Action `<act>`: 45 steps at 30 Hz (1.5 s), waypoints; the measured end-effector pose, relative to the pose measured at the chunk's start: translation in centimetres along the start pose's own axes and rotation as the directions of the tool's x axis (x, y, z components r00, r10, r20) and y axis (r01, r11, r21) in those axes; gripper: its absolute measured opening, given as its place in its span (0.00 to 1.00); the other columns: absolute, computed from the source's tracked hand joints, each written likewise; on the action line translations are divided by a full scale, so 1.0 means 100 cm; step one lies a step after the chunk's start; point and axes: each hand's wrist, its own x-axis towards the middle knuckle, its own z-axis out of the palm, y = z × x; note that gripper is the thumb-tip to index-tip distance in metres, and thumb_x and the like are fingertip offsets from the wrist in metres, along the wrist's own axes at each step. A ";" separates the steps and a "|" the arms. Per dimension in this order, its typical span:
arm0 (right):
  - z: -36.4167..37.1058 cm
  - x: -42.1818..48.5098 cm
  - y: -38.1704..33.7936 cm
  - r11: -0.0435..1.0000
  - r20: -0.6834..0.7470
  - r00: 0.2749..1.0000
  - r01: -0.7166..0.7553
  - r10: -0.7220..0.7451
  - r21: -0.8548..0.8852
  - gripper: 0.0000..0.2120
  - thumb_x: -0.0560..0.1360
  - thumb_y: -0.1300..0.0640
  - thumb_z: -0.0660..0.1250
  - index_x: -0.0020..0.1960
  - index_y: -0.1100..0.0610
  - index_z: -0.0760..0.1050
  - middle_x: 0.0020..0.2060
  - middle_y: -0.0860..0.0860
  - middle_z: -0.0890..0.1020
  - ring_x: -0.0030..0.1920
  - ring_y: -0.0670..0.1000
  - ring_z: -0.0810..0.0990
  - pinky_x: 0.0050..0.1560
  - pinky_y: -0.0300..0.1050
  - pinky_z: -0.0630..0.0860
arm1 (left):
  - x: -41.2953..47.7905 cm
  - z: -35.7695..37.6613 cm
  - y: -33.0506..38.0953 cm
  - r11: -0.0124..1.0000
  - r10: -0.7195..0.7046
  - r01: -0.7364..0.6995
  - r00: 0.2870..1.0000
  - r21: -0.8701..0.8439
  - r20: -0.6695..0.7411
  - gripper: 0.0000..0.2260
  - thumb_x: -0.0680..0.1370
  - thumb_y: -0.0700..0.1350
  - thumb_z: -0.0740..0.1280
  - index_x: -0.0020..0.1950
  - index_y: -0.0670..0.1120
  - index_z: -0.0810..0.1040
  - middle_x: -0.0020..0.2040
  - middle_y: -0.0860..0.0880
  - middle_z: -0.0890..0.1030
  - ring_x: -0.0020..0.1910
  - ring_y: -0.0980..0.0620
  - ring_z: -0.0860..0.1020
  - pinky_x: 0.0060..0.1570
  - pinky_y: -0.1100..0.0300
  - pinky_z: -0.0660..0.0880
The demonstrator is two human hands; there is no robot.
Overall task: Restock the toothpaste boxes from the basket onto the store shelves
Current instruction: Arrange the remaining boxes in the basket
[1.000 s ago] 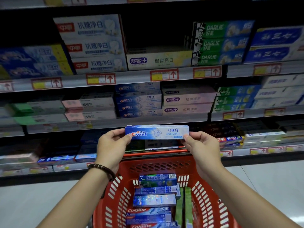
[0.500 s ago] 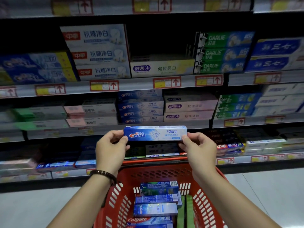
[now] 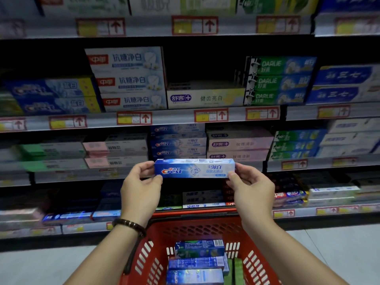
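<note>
While the Crest box point(image 3: 194, 168) is held level in the head view, the left hand point(image 3: 139, 188) pinches its left end and the right hand point(image 3: 253, 188) pinches its right end. It hangs before the middle shelf's front edge point(image 3: 292, 164), just below the matching Crest stack point(image 3: 177, 144). That stack looks nearly as high as its bay, so the box may jam or shove the row askew; gripped only at the ends, it could also drop. Below, the red basket point(image 3: 197, 227) holds several toothpaste boxes point(image 3: 198, 262) lying flat, with green packs at their right.
</note>
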 end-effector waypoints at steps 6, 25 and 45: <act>0.009 0.022 -0.001 0.999 -0.036 0.999 0.016 -0.017 -0.040 0.08 0.79 0.61 0.75 0.51 0.48 0.86 0.42 0.44 0.89 0.45 0.46 0.89 0.54 0.51 0.86 | 0.011 0.012 0.007 1.000 0.031 -0.031 0.999 -0.007 0.011 0.17 0.76 0.35 0.73 0.55 0.57 0.82 0.52 0.57 0.86 0.47 0.59 0.85 0.57 0.52 0.82; 0.069 0.076 -0.007 0.996 0.093 0.995 -0.025 0.033 -0.086 0.15 0.75 0.58 0.77 0.60 0.47 0.85 0.50 0.43 0.87 0.54 0.46 0.86 0.58 0.53 0.85 | 0.085 0.035 0.013 0.997 0.052 -0.049 0.998 0.057 -0.042 0.17 0.76 0.38 0.72 0.60 0.55 0.78 0.52 0.59 0.82 0.50 0.59 0.82 0.58 0.52 0.81; 0.115 0.103 -0.009 0.991 0.241 0.965 -0.080 0.105 -0.111 0.35 0.76 0.63 0.71 0.82 0.53 0.67 0.73 0.46 0.76 0.69 0.53 0.78 0.68 0.60 0.79 | 0.123 0.043 -0.003 0.976 0.107 -0.096 0.993 0.196 -0.044 0.32 0.77 0.43 0.74 0.79 0.50 0.67 0.74 0.50 0.75 0.71 0.49 0.74 0.70 0.52 0.71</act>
